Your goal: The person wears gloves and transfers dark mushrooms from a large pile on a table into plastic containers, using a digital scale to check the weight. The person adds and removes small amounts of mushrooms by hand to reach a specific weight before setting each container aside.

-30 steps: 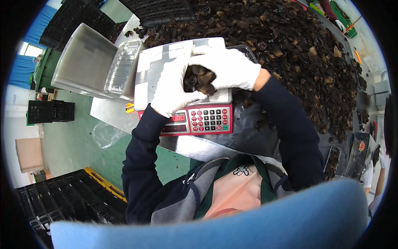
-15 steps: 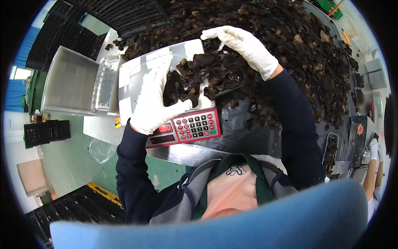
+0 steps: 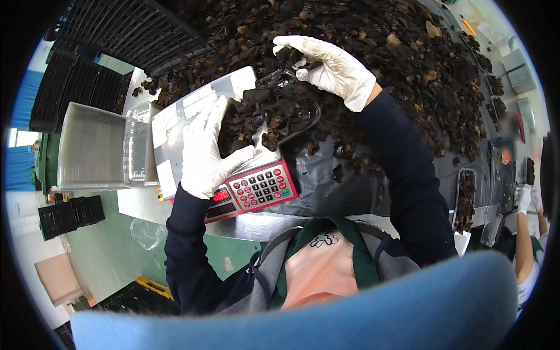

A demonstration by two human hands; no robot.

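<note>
My gloved left hand (image 3: 204, 154) rests along the left of a heap of dark, wrinkled fungus pieces (image 3: 245, 116) on the steel pan (image 3: 175, 134) of a red scale (image 3: 256, 189); its thumb and fingers are apart, touching the heap. Up at the right, my gloved right hand (image 3: 329, 73) curls its fingers and thumb around some dark pieces over the far end of a clear tray (image 3: 315, 119) loaded with the same pieces, which overlaps the scale's right side.
A large fungus pile (image 3: 408, 76) spreads behind and rightward. Clear stacked trays (image 3: 90, 149) stand left, black crates (image 3: 76, 81) behind them. A narrow filled tray (image 3: 465, 198) lies at right. A co-worker's gloved hand (image 3: 523, 198) shows at far right, and a plastic bag (image 3: 146, 233) below the table.
A second ago my hands met around a clump; they have parted, my right moving up-right and curling around pieces since half a second ago. More heap shows now. The view has shifted.
</note>
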